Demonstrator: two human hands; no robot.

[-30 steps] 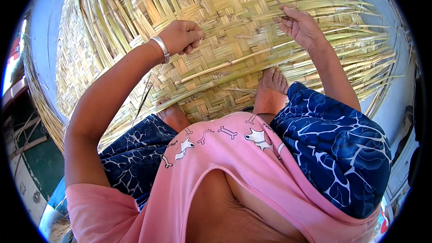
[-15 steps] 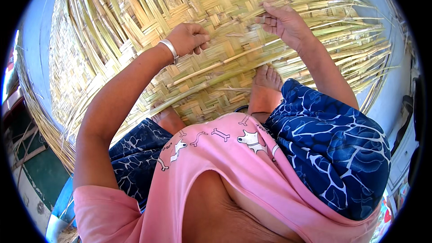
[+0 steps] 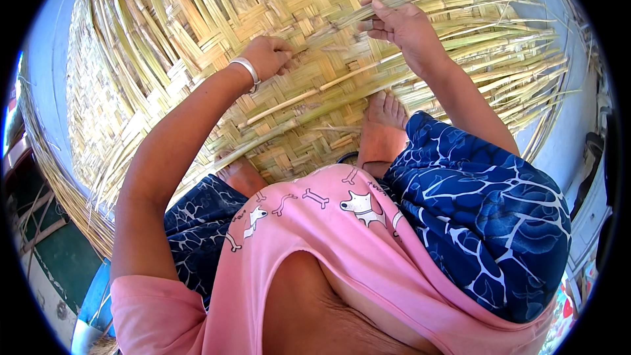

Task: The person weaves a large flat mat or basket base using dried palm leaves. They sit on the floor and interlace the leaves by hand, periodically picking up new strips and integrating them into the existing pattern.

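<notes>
A large mat [image 3: 315,133] of flat, split cane strips lies under my hands, woven in its middle and with long loose ends at its edges. My right hand [image 3: 406,26] pinches a greenish cane strip [image 3: 332,31] between thumb and fingers, above the weave. The same strip runs left and down to my left hand [image 3: 266,58], whose fingers are curled closed at its other end. A silver bangle [image 3: 246,73] circles my left wrist. Closer to me, two long cane strips [image 3: 309,116] cross the mat slantwise.
My bare feet [image 3: 384,118] rest on the mat. Loose strips fan out at the upper left [image 3: 154,33] and along the right [image 3: 506,59]. A pale blue floor [image 3: 50,85] shows around the mat, and more long strips [image 3: 59,171] curve along the left.
My right hand has moved slightly left and up, with the strip. My left hand has shifted a little left, its fingers still curled. The view has shifted slightly.
</notes>
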